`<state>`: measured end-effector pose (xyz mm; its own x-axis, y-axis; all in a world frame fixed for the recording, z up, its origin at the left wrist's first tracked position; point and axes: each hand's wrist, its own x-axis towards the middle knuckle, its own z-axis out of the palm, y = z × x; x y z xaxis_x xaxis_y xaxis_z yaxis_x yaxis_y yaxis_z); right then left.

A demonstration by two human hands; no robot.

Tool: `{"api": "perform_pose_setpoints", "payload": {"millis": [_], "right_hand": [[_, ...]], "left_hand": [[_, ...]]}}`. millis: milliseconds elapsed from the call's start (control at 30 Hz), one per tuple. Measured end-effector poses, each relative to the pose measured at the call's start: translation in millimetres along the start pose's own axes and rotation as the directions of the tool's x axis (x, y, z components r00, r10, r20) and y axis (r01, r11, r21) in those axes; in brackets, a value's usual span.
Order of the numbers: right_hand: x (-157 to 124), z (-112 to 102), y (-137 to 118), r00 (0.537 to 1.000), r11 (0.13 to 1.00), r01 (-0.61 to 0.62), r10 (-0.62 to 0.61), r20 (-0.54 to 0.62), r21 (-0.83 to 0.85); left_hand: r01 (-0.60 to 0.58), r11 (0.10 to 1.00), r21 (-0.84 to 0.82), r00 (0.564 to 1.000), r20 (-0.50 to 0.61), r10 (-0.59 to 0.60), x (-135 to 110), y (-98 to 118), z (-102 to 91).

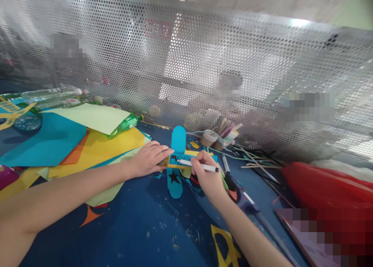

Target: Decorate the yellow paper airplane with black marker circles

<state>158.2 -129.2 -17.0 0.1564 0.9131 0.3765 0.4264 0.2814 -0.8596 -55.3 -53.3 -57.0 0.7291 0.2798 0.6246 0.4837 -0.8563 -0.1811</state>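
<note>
A toy airplane (178,141) made of blue and yellow paper lies in front of me, its long wing pointing away from me. A black star (174,176) marks the near part of the wing, and dark rounded outlines run along the body. My left hand (152,158) grips the yellow-edged left end of the body between thumb and fingers. In my right hand (207,175) is a white marker (210,168), held like a pen. The marker's tip points left and meets the blue body near the drawn outlines; its black end points right.
Coloured paper sheets (116,143) and a green bottle (126,126) lie to the left. A perforated metal screen (122,57) stands behind. Tape rolls (208,138), another marker (225,163), a dark blue tool (246,199) and a red bag (317,189) are on the right. Yellow paper scrap (217,241) lies nearby.
</note>
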Motion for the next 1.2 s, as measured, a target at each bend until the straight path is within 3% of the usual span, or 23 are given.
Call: {"api": "perform_pose_setpoints", "payload": {"millis": [1200], "right_hand": [[0.8,-0.5,-0.7,0.999,1.000,0.027,-0.027,0.024,0.012]], "left_hand": [[0.014,1.000,-0.007,1.000,0.010,-0.014,0.5,0.3,0.4]]}}
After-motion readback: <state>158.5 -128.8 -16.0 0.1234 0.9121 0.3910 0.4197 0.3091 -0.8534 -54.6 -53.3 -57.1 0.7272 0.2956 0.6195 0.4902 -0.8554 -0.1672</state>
